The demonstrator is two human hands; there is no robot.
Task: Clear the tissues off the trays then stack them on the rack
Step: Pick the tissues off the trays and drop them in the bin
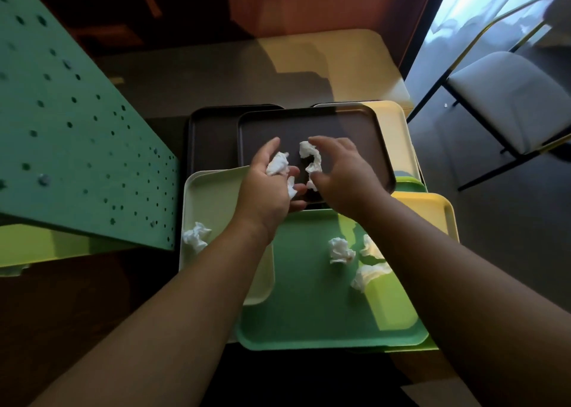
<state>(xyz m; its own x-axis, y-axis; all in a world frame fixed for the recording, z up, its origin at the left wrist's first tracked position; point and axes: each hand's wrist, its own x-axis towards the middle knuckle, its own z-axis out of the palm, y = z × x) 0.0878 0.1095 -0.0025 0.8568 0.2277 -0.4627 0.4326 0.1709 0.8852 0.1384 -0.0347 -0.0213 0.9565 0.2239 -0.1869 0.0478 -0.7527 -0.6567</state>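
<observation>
Several trays overlap on a low table. Over the top dark brown tray (349, 134), my left hand (268, 187) cups a crumpled white tissue (278, 163). My right hand (343, 178) pinches another white tissue (312, 156) between thumb and fingers just above that tray. The green tray (302, 307) in front carries three crumpled tissues (340, 250), partly under my right forearm. One tissue (195, 236) lies on the pale cream tray (213, 196) at the left. A second dark tray (210, 134), a cream tray (392, 128) and a yellow tray (432, 208) lie underneath.
A green perforated metal rack (71, 134) stands at the left, close to the trays. A chair with a grey seat (509, 97) stands at the right by a bright window. Beyond the trays is a pale table surface (333, 63).
</observation>
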